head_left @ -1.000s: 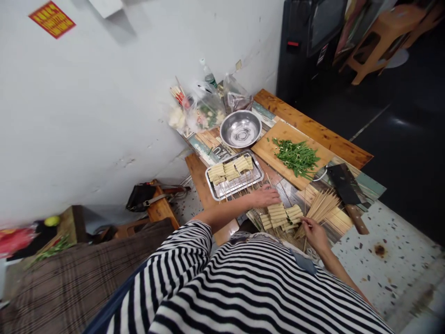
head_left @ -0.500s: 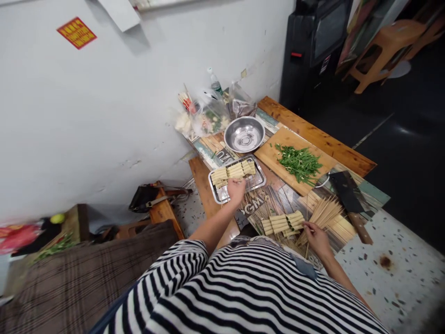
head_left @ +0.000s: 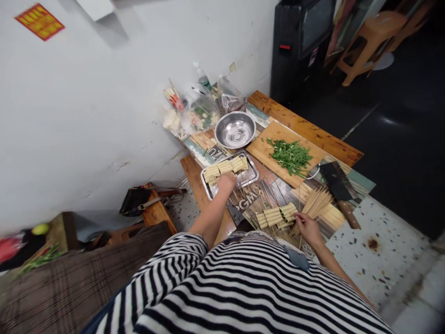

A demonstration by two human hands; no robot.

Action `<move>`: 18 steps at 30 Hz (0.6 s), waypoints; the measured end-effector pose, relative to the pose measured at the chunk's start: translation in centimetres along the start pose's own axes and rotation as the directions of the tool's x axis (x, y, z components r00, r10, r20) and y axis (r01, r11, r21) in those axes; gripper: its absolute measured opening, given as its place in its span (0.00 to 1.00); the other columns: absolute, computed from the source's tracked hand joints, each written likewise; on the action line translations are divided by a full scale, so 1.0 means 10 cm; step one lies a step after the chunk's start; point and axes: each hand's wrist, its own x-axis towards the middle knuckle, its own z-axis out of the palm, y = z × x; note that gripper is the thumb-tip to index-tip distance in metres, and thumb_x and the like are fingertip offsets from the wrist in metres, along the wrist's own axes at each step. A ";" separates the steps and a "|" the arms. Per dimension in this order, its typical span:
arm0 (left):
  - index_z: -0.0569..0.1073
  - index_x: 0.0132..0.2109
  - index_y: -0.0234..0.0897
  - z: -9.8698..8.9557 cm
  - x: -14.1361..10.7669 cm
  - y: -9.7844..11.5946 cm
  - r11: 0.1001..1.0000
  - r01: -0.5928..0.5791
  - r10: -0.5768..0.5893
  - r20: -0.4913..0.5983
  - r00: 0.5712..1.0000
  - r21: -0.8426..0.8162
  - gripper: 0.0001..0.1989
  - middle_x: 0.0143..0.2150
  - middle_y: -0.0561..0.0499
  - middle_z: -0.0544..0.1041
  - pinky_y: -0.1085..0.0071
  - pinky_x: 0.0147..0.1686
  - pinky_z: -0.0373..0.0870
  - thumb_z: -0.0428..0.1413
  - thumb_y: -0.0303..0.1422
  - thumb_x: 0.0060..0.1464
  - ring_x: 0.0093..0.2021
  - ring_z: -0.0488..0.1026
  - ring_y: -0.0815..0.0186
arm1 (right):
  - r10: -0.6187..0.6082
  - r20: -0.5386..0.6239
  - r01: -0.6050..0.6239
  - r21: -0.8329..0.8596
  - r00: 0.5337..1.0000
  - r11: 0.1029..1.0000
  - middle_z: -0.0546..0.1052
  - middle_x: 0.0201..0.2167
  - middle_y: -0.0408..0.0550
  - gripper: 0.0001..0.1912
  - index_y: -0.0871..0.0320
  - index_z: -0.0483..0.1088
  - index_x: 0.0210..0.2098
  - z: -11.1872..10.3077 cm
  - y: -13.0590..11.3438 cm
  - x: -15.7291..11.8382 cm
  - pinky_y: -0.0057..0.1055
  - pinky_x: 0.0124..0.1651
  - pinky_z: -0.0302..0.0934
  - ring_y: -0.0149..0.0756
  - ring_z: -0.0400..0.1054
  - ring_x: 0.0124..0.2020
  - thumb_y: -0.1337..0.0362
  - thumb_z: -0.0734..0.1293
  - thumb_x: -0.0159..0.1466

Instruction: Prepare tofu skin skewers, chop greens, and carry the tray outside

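My left hand reaches over the near rim of a metal tray. Its fingers are closed at the near side of a row of pale yellow rolls with thin sticks jutting out; what they grip is hidden. My right hand pinches a thin bamboo skewer between thumb and fingertips. Just left of it lies a second group of pale rolls, with green showing at a gap between them. A fanned pile of bamboo skewers spreads beyond the right hand.
A wooden board carries cut green stalks. A cleaver lies at the table's right end, its handle over the edge. A steel bowl stands behind the tray, near plastic bags and a bottle by the wall.
The whole view has shifted, so the table appears farther left and slightly higher. My left hand remains at the tray and my right hand beside the near rolls, with little movement of their own.
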 end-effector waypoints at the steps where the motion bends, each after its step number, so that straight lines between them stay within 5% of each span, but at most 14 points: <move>1: 0.76 0.39 0.31 -0.03 -0.06 0.01 0.996 -0.041 0.042 -0.006 0.999 0.075 0.16 0.42 0.34 0.78 0.61 0.45 0.69 0.60 0.41 0.50 0.49 0.75 0.47 | 0.004 -0.003 -0.004 -0.006 1.000 1.000 0.80 0.40 0.53 0.21 0.58 0.76 0.39 0.01 0.00 0.00 0.38 0.46 0.67 0.39 0.74 0.36 0.53 0.57 0.60; 3: 0.75 0.42 0.29 -0.06 -0.22 0.07 0.943 -0.213 0.221 -0.001 0.975 0.257 0.16 0.41 0.32 0.78 0.58 0.45 0.68 0.57 0.39 0.54 0.48 0.75 0.47 | 0.013 -0.018 -0.013 -0.014 1.000 1.000 0.80 0.40 0.53 0.20 0.58 0.76 0.40 0.02 0.01 0.00 0.38 0.46 0.67 0.39 0.73 0.36 0.55 0.57 0.60; 4: 0.75 0.44 0.29 -0.04 -0.31 0.11 0.869 -0.366 0.376 0.036 0.926 0.332 0.15 0.42 0.33 0.77 0.58 0.46 0.68 0.55 0.37 0.56 0.48 0.74 0.48 | 0.017 -0.027 -0.017 -0.018 1.000 1.000 0.80 0.40 0.53 0.20 0.58 0.76 0.40 0.03 0.02 -0.01 0.37 0.46 0.67 0.39 0.73 0.37 0.56 0.57 0.60; 5: 0.74 0.47 0.30 0.01 -0.40 0.15 0.748 -0.550 0.556 0.102 0.825 0.371 0.14 0.44 0.33 0.77 0.58 0.48 0.67 0.53 0.34 0.58 0.50 0.73 0.50 | 0.020 -0.032 -0.021 -0.024 0.999 0.999 0.80 0.40 0.52 0.19 0.57 0.76 0.40 0.04 0.03 -0.01 0.37 0.46 0.67 0.39 0.73 0.37 0.57 0.57 0.60; 6: 0.72 0.52 0.32 0.09 -0.48 0.20 0.581 -0.729 0.722 0.185 0.667 0.362 0.15 0.49 0.35 0.76 0.58 0.52 0.64 0.51 0.31 0.59 0.54 0.71 0.52 | 0.023 -0.034 -0.024 -0.033 0.999 0.999 0.80 0.40 0.52 0.19 0.57 0.76 0.40 0.04 0.03 -0.01 0.37 0.46 0.67 0.39 0.73 0.37 0.58 0.57 0.60; 8: 0.68 0.59 0.38 0.32 -0.60 0.30 0.196 -0.943 0.896 0.342 0.283 0.268 0.20 0.60 0.40 0.70 0.58 0.59 0.57 0.47 0.27 0.61 0.62 0.63 0.56 | 0.026 -0.025 -0.028 -0.052 0.999 0.998 0.80 0.41 0.52 0.18 0.57 0.76 0.40 0.05 0.05 -0.03 0.37 0.48 0.66 0.40 0.73 0.39 0.59 0.58 0.60; 9: 0.66 0.61 0.41 0.45 -0.64 0.34 0.043 -0.975 0.903 0.410 0.132 0.218 0.21 0.63 0.42 0.67 0.57 0.61 0.53 0.46 0.27 0.62 0.65 0.60 0.57 | 0.024 -0.020 -0.026 -0.060 1.000 0.998 0.80 0.41 0.53 0.18 0.57 0.76 0.40 0.06 0.06 -0.04 0.37 0.48 0.66 0.40 0.73 0.40 0.59 0.58 0.60; 10: 0.65 0.62 0.42 0.58 -0.66 0.38 -0.061 -0.981 0.882 0.469 0.033 0.183 0.22 0.65 0.43 0.65 0.57 0.62 0.51 0.46 0.27 0.62 0.66 0.59 0.57 | 0.020 -0.016 -0.021 -0.066 1.000 0.998 0.80 0.41 0.53 0.18 0.57 0.76 0.39 0.06 0.07 -0.05 0.37 0.49 0.66 0.40 0.74 0.41 0.58 0.58 0.60; 12: 0.65 0.62 0.41 0.81 -0.66 0.46 -0.162 -0.977 0.823 0.565 -0.057 0.138 0.22 0.63 0.42 0.68 0.57 0.59 0.53 0.45 0.27 0.62 0.63 0.62 0.57 | 0.010 -0.020 -0.012 -0.077 1.000 0.997 0.80 0.42 0.54 0.18 0.57 0.76 0.39 0.08 0.11 -0.08 0.38 0.50 0.66 0.42 0.74 0.42 0.58 0.57 0.60; 15: 0.65 0.62 0.37 1.01 -0.61 0.55 -0.209 -0.970 0.801 0.591 -0.097 0.124 0.22 0.55 0.40 0.73 0.59 0.54 0.57 0.41 0.27 0.63 0.56 0.67 0.57 | -0.002 -0.016 0.000 -0.086 1.000 0.996 0.80 0.41 0.54 0.19 0.57 0.76 0.39 0.12 0.17 -0.13 0.40 0.50 0.66 0.43 0.74 0.42 0.56 0.57 0.60; 18: 0.63 0.64 0.37 1.10 -0.58 0.64 -0.244 -0.960 0.849 0.508 -0.144 0.135 0.24 0.58 0.40 0.71 0.58 0.55 0.56 0.41 0.26 0.63 0.58 0.65 0.56 | 0.008 -0.001 -0.008 -0.080 1.000 0.997 0.80 0.40 0.54 0.20 0.57 0.76 0.39 0.14 0.20 -0.18 0.39 0.47 0.67 0.43 0.74 0.40 0.55 0.56 0.60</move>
